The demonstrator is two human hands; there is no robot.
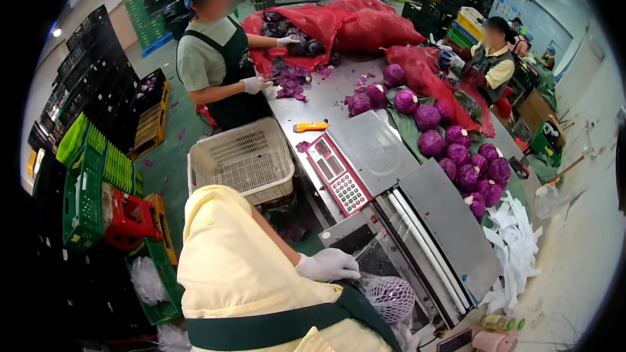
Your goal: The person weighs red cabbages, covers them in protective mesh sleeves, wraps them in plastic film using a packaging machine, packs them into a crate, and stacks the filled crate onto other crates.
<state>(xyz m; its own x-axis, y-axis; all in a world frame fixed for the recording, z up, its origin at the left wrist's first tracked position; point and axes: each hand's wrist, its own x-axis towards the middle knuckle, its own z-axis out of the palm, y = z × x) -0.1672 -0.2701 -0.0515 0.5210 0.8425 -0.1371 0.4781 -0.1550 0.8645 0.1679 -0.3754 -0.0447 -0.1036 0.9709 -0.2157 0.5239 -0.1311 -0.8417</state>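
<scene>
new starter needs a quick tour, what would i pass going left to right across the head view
Red crate, beige basket, the wearer's gloved left hand, netted cabbage, pile of white strips.

A produce-packing workshop: red cabbages (427, 117) heaped on a steel worktable (312, 105), a digital scale (338, 175), a film wrapper (450, 218), stacked crates (90, 68) (mostly black or green).

A round, deep-purple red cabbage (395, 298) is inside a white net sleeve (374, 287) (its mesh stretched open over the curve), beside the wrapping machine (450, 225)
</scene>
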